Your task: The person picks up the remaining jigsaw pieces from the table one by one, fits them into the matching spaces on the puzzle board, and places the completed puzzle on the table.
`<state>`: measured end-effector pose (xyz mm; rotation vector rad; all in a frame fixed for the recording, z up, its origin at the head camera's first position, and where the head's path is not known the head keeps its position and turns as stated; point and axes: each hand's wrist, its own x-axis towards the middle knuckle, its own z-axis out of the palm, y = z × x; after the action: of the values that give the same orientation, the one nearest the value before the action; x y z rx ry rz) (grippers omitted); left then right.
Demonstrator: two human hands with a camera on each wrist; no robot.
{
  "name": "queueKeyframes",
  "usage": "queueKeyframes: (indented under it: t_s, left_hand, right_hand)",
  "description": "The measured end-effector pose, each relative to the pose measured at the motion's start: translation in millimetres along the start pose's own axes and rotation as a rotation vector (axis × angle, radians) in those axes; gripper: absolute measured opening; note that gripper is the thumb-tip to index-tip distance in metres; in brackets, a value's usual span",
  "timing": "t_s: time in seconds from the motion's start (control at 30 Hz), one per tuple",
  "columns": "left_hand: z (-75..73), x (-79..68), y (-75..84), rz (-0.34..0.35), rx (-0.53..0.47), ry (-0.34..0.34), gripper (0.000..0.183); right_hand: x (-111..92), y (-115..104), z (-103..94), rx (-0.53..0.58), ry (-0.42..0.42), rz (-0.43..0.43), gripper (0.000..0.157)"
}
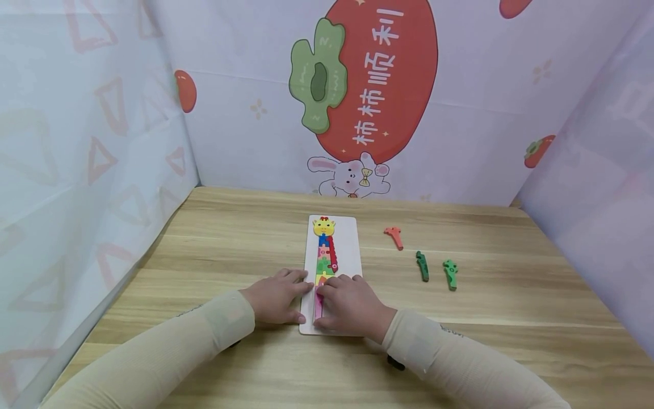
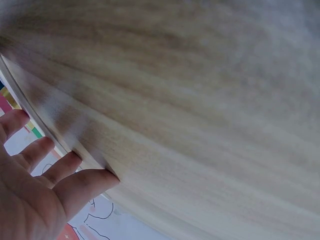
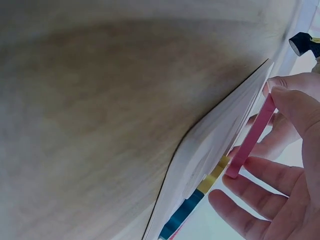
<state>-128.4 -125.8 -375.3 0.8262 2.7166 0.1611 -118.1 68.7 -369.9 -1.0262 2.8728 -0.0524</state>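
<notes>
A white puzzle board point(image 1: 346, 236) lies on the table, its giraffe built up from a yellow head piece point(image 1: 324, 228) down through blue, pink, green and yellow neck pieces. A red piece point(image 1: 332, 254) sits along the neck's right side. Over the board's lower part, my right hand point(image 1: 356, 304) pinches a pink puzzle piece point(image 3: 253, 136) between thumb and fingers; in the right wrist view the piece looks tilted against the board. My left hand point(image 1: 278, 297) rests at the board's left edge with fingers spread, the fingertips touching the table and board rim.
To the right of the board lie three loose pieces: an orange-red one point(image 1: 395, 237), a dark green one point(image 1: 422, 266) and a light green one point(image 1: 451, 274). Printed cloth walls point(image 1: 245, 147) enclose the wooden table point(image 1: 225, 227) at the back and sides.
</notes>
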Motion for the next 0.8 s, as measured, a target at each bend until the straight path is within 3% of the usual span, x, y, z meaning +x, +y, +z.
queueKeyframes:
  t_s: [0.8]
  left_hand:
    - [-0.4,-0.2,-0.6,0.005,-0.014,-0.002,0.069]
  right_hand:
    - [1.8,-3.1,0.6,0.007,-0.028,0.025,0.065]
